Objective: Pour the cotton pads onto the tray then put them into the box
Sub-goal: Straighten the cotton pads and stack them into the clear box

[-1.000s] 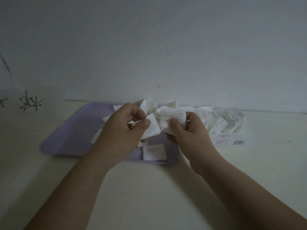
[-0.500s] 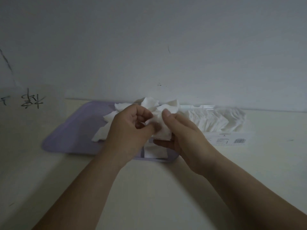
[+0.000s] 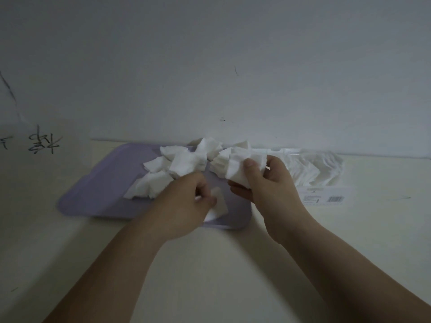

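The left hand [image 3: 184, 203] is curled, thumb and fingertips pinching a single pad [image 3: 219, 205] over the near right part of the tray. The right hand [image 3: 270, 183] sits at about 2 o'clock from it, the two apart by a small gap. It is clamped on a bunch of pads [image 3: 235, 167], with the thumb pressed on the front of the wad and the fingers wrapped underneath. Both forearms reach in from 6 o'clock over the pale table [image 3: 210, 271].

The lavender tray [image 3: 105, 183] lies flat on the table under and beyond the left hand, which hides part of its near edge. A heap of loose pads [image 3: 179, 163] is spread across the tray's far half, from about 10 to 12 o'clock of the left hand, and the heap's right end meets the bunch in the right hand.

At 3 o'clock of the right hand, just beside the tray's right end, lies the clear box [image 3: 326, 166] with white pads packed inside; a barcode label [image 3: 326, 198] faces the viewer. The right hand covers the box's left end.

Behind everything rises a plain wall [image 3: 210, 66]; black scribbled marks [image 3: 44, 142] show at 9 o'clock.
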Motion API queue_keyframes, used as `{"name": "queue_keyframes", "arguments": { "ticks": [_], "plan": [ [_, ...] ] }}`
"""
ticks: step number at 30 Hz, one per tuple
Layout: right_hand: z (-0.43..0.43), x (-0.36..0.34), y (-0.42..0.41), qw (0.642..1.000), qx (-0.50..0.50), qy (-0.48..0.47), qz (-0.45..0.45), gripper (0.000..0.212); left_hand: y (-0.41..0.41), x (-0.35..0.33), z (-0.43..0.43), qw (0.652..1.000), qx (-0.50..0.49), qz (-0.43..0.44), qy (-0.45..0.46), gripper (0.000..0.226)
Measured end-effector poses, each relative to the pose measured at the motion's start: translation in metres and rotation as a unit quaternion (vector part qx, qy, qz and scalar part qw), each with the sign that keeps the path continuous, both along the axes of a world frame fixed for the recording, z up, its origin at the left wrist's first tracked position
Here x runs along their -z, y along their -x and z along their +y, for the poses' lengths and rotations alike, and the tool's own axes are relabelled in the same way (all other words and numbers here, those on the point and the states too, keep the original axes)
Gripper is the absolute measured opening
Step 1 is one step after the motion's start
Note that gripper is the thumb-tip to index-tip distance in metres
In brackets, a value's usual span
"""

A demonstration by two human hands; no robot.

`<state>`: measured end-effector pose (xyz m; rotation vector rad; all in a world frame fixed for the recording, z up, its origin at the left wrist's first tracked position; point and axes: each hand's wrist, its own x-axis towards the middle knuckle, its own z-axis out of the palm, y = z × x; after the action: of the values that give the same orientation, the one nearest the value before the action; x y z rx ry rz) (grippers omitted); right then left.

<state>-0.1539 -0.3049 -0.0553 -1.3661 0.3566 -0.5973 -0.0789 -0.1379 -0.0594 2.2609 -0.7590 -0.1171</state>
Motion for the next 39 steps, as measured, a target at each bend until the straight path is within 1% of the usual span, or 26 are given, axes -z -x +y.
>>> {"name": "queue_keyframes", "arguments": {
  "ticks": [2,4,6,8,9,11,12,13,14,15,16,18,19,23,26,28,30,31,33,34,36,38,39],
  "plan": [
    [-0.001,0.001,-0.001,1.000,0.005,0.011,0.005,0.022,-0.003,-0.003,0.004,0.998,-0.008,0.014,0.060,0.016],
    [0.000,0.001,-0.001,1.000,0.002,0.020,0.009,0.023,-0.003,-0.005,0.006,0.998,-0.002,0.007,0.067,0.015],
    [-0.001,0.002,-0.001,1.000,-0.002,0.021,0.010,0.022,0.000,-0.007,0.003,0.996,0.015,0.007,0.092,0.022],
    [-0.001,0.004,-0.002,0.999,-0.009,0.027,0.013,0.021,0.004,-0.013,0.001,0.985,0.031,0.047,0.162,0.031],
    [-0.001,0.006,-0.002,0.999,-0.010,0.047,0.020,0.021,0.005,-0.018,0.002,0.973,0.048,0.081,0.209,0.034],
    [-0.002,0.009,-0.002,0.994,-0.037,0.092,0.037,0.023,0.006,-0.029,0.005,0.933,0.099,0.159,0.307,0.040],
    [-0.003,0.010,-0.001,0.993,-0.067,0.088,0.037,0.027,0.008,-0.032,0.004,0.912,0.123,0.194,0.341,0.043],
    [-0.005,0.010,0.000,0.992,-0.107,0.064,0.028,0.033,0.010,-0.033,0.003,0.899,0.136,0.215,0.356,0.045],
    [-0.005,0.009,0.001,0.988,-0.149,0.030,0.014,0.038,0.011,-0.032,0.002,0.897,0.134,0.224,0.358,0.048],
    [-0.003,0.006,0.003,0.983,-0.182,0.003,0.001,0.039,0.012,-0.030,0.000,0.903,0.117,0.223,0.350,0.048],
    [-0.001,0.003,0.004,0.980,-0.200,-0.014,-0.006,0.036,0.010,-0.026,-0.002,0.912,0.092,0.213,0.338,0.048],
    [0.003,0.000,0.005,0.979,-0.201,-0.025,-0.002,0.024,0.007,-0.023,-0.002,0.925,0.051,0.191,0.324,0.045],
    [0.003,-0.001,0.005,0.981,-0.193,-0.014,0.005,0.022,0.006,-0.022,-0.001,0.926,0.037,0.184,0.328,0.041],
    [0.005,-0.005,0.006,0.987,-0.155,0.049,0.019,0.027,0.005,-0.025,0.001,0.921,0.000,0.165,0.354,0.033],
    [0.007,-0.011,0.010,0.984,-0.159,0.085,0.013,0.033,0.006,-0.023,0.000,0.922,0.003,0.162,0.352,0.036],
    [0.008,-0.015,0.014,0.977,-0.151,0.152,0.017,0.035,0.007,-0.021,-0.003,0.919,-0.004,0.155,0.361,0.038],
    [0.007,-0.020,0.012,0.972,-0.102,0.212,0.015,0.034,0.009,-0.018,-0.008,0.911,-0.022,0.154,0.383,0.034],
    [0.003,-0.024,0.012,0.973,-0.068,0.219,0.011,0.033,0.010,-0.017,-0.012,0.911,-0.032,0.150,0.383,0.030],
    [-0.012,-0.036,0.014,0.977,0.011,0.215,0.004,0.037,0.011,-0.017,-0.021,0.919,-0.038,0.136,0.368,0.022],
    [-0.024,-0.043,0.017,0.972,0.056,0.228,0.007,0.039,0.011,-0.018,-0.027,0.924,-0.033,0.128,0.358,0.020],
    [-0.047,-0.056,0.025,0.945,0.128,0.297,0.045,0.037,0.011,-0.024,-0.038,0.944,-0.020,0.101,0.314,0.018],
    [-0.067,-0.061,0.032,0.911,0.161,0.369,0.088,0.029,0.010,-0.030,-0.051,0.963,0.004,0.079,0.258,0.015],
    [-0.073,-0.061,0.033,0.900,0.166,0.391,0.102,0.025,0.010,-0.033,-0.059,0.970,0.017,0.068,0.231,0.014]
  ]
}}
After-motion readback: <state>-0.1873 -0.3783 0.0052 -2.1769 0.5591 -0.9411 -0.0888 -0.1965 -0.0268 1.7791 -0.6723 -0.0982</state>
